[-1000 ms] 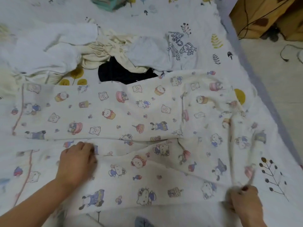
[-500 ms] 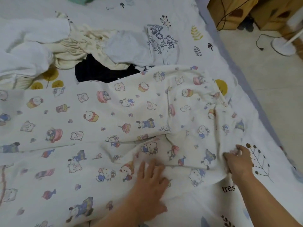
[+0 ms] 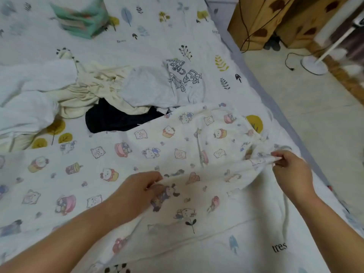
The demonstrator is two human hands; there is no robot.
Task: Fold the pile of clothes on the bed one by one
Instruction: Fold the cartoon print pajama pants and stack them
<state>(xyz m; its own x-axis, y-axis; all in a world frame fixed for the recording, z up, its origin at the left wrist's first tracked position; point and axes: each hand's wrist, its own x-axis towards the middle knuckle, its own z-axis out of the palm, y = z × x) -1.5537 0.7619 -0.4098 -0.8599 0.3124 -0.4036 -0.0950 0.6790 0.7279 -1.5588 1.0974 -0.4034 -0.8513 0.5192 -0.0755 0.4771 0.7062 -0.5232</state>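
The left hand point(image 3: 136, 194), fingers curled, pinches the thin, soft cartoon-print garment point(image 3: 149, 154) at lower centre; the right hand point(image 3: 291, 174) pinches its bunched edge at right. The garment lies spread, wrinkled, across the bed point(image 3: 157, 36). The unfolded pile point(image 3: 110, 87) sits upper left, bare sheet above it.
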